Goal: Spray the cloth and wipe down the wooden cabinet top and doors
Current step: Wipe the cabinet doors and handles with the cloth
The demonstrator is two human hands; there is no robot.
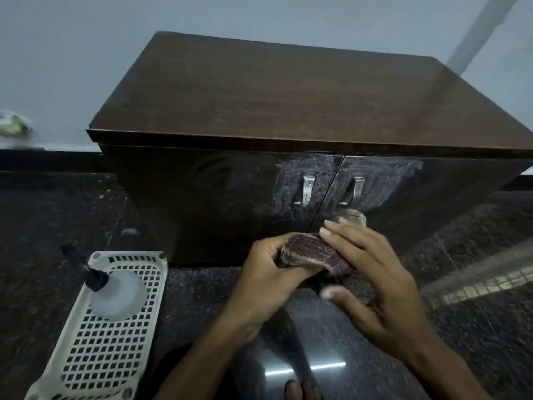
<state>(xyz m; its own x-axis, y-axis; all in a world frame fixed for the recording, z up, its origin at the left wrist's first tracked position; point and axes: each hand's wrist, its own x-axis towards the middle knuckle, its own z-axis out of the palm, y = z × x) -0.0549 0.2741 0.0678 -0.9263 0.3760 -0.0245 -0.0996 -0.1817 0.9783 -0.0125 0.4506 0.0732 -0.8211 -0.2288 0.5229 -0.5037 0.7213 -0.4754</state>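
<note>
A dark wooden cabinet [259,96] stands against the wall, its two doors [230,192] streaked with wet wipe marks around two metal handles [305,189]. Low in front of the doors, both hands hold a folded maroon cloth [314,252]. My left hand [268,272] grips the cloth's left end with curled fingers. My right hand [372,272] lies over its right end, fingers stretched along the cloth and thumb underneath. A translucent spray bottle [115,293] with a black nozzle stands in a white basket at lower left, away from both hands.
The white perforated plastic basket [101,342] sits on the dark speckled granite floor [202,298] left of my hands. A mesh object [476,278] shows blurred at the right. Bare toes [300,391] appear at the bottom edge.
</note>
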